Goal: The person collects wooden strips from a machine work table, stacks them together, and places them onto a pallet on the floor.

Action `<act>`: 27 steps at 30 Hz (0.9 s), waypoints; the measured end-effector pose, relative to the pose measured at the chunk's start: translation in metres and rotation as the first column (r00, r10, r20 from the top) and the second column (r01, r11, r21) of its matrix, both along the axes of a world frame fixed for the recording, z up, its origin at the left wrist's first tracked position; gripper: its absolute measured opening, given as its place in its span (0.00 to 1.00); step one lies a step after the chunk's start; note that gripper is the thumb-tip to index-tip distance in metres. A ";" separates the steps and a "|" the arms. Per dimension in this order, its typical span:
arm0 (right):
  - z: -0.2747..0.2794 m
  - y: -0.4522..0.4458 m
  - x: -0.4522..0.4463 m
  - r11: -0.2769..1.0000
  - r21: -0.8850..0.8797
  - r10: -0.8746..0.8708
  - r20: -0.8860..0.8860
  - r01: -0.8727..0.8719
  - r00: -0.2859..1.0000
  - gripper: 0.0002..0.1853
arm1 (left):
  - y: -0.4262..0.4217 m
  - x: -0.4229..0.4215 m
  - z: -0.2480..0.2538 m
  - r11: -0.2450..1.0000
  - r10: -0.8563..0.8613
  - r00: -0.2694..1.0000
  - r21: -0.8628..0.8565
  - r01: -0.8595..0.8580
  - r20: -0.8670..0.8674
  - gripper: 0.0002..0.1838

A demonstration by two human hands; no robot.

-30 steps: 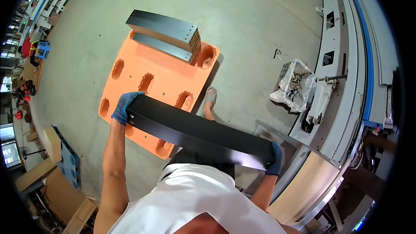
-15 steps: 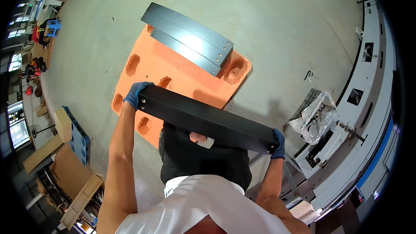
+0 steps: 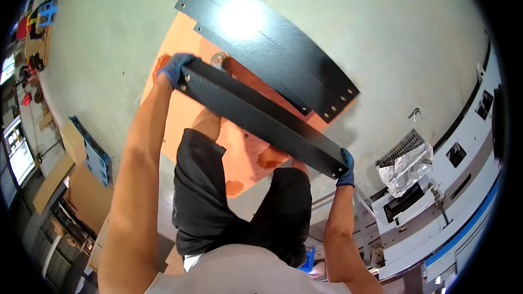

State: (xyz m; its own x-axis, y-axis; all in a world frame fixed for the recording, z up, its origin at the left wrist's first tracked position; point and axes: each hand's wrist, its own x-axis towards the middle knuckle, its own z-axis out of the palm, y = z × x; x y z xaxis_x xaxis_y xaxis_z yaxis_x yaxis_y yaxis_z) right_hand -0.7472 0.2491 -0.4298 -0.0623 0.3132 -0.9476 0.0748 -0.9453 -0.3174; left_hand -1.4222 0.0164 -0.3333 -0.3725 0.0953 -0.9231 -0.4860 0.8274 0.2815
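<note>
A long black panel (image 3: 256, 114) with holes near its ends is held across the front of my body. My left hand (image 3: 178, 69), in a blue glove, is closed round its left end. Round its right end my right hand (image 3: 346, 169), also gloved in blue, is closed. Beyond the held panel, dark boards (image 3: 261, 38) with holes at their ends lie stacked on an orange pallet (image 3: 182, 38). One of my feet shows over the pallet, just behind the panel near my left hand.
A grey machine (image 3: 430, 234) with a blue stripe runs along the right. Near it stands a grey crate (image 3: 403, 149) with a crumpled plastic bag (image 3: 407, 171). At the left are a blue pallet (image 3: 95, 155) and wooden boards (image 3: 54, 182). A person (image 3: 34, 24) is at the far left.
The stacked boards and pallet appear closer and larger. Both hands have moved forward with the panel, which now overlaps more of the pallet. My legs have come over the pallet's near side.
</note>
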 end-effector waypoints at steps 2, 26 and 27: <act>-0.050 0.001 -0.017 0.998 -0.057 0.010 -0.048 -0.012 0.999 0.15 | 0.006 -0.042 -0.051 0.999 -0.005 0.999 0.040 0.004 0.035 0.18; -0.170 0.000 -0.102 0.964 -0.173 0.162 -0.213 -0.201 0.963 0.27 | -0.047 -0.139 -0.163 0.577 0.647 0.748 0.545 -0.608 0.150 0.21; -0.167 0.002 -0.103 0.964 -0.175 0.162 -0.212 -0.201 0.964 0.27 | -0.058 -0.124 -0.172 0.619 0.669 0.742 0.523 -0.586 0.039 0.22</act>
State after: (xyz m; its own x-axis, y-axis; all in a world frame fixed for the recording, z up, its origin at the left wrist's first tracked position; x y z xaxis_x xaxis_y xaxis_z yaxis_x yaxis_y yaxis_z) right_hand -0.8506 0.2506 -0.5973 -0.2895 0.0914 -0.9528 0.2061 -0.9661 -0.1553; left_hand -1.5459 -0.0420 -0.5048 -0.6327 0.1894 -0.7509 -0.7537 0.0718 0.6533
